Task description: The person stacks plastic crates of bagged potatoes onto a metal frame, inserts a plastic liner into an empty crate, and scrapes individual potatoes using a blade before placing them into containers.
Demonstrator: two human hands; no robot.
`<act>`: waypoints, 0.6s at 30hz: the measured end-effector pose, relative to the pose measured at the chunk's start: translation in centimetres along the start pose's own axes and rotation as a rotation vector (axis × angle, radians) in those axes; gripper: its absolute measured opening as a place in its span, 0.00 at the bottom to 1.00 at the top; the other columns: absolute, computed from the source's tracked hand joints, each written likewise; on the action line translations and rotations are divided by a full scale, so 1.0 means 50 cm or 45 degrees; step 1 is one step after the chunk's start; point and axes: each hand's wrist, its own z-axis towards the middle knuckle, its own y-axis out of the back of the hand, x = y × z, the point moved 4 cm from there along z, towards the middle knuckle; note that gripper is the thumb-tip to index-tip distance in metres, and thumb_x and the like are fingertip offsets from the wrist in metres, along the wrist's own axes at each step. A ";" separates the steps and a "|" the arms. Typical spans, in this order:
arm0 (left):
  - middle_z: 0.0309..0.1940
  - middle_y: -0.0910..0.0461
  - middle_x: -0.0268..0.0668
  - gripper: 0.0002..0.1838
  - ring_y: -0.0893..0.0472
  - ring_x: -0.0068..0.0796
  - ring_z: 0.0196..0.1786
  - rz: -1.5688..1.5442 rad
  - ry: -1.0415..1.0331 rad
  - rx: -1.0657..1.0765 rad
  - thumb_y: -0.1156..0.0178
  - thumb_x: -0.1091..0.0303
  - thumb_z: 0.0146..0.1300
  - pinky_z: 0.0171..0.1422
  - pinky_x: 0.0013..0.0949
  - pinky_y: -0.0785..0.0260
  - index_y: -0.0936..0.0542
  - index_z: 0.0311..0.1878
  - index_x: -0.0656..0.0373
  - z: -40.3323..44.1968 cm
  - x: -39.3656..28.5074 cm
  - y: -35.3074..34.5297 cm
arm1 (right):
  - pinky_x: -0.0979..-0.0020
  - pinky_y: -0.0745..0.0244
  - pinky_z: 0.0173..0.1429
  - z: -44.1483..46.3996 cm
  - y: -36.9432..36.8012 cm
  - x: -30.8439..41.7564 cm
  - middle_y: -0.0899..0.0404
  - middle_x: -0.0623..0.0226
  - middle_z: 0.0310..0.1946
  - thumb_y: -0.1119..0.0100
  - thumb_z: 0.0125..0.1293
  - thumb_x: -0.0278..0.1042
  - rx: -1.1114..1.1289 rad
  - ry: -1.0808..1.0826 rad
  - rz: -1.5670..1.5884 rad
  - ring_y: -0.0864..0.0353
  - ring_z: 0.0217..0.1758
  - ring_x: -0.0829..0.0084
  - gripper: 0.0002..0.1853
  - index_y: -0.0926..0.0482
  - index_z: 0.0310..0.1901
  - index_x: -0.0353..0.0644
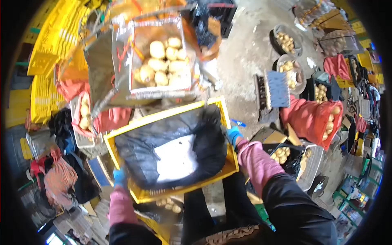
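Note:
A yellow plastic crate (141,197) is held in front of my body, tilted a little. Black plastic sheeting (136,149) lines it, and a white sheet (173,159) lies on the bottom. My left hand (119,178), in a blue glove, grips the crate's near left side. On the right end, my right hand (233,134), also blue-gloved, is closed on the rim. Most of the fingers are hidden by the crate. Just beyond it is a metal-framed hopper (131,61) with several potatoes (157,64) in it.
Yellow crates (53,53) are stacked at the far left. A red mesh sack (308,116) of potatoes lies at the right, near a blue-grey panel (277,89). Round tubs (300,77) with potatoes stand on the concrete floor (245,53). An open carton (267,136) sits right of my arm.

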 end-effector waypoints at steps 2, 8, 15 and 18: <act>0.21 0.27 0.28 0.06 0.28 0.21 0.20 0.218 -0.116 -0.069 0.39 0.64 0.67 0.20 0.28 0.38 0.25 0.40 0.53 -0.100 -0.074 -0.079 | 0.68 0.34 0.19 0.050 0.012 -0.050 0.25 0.69 0.18 0.36 0.65 0.43 -0.081 0.122 0.221 0.31 0.15 0.74 0.12 0.20 0.37 0.43; 0.24 0.23 0.31 0.10 0.27 0.21 0.22 0.053 -0.066 -0.166 0.37 0.66 0.66 0.23 0.27 0.35 0.23 0.47 0.57 -0.330 -0.121 -0.061 | 0.71 0.34 0.19 -0.340 0.244 0.133 0.27 0.71 0.18 0.37 0.64 0.48 -0.113 0.036 -0.135 0.31 0.16 0.76 0.18 0.21 0.32 0.39; 0.33 0.18 0.38 0.11 0.19 0.33 0.31 -0.156 -0.242 0.064 0.37 0.70 0.64 0.35 0.34 0.25 0.20 0.49 0.60 -0.375 -0.148 -0.373 | 0.68 0.26 0.36 -0.689 0.637 0.037 0.19 0.66 0.32 0.32 0.62 0.47 -0.598 0.301 -0.117 0.25 0.31 0.73 0.21 0.18 0.44 0.35; 0.49 0.20 0.55 0.46 0.23 0.51 0.53 0.870 -0.467 0.207 0.28 0.41 0.51 0.59 0.44 0.31 0.27 0.57 0.77 -0.463 -0.238 -0.538 | 0.73 0.32 0.28 -0.960 0.718 0.025 0.22 0.72 0.26 0.31 0.63 0.36 -0.857 0.156 0.334 0.27 0.26 0.80 0.10 0.18 0.39 0.38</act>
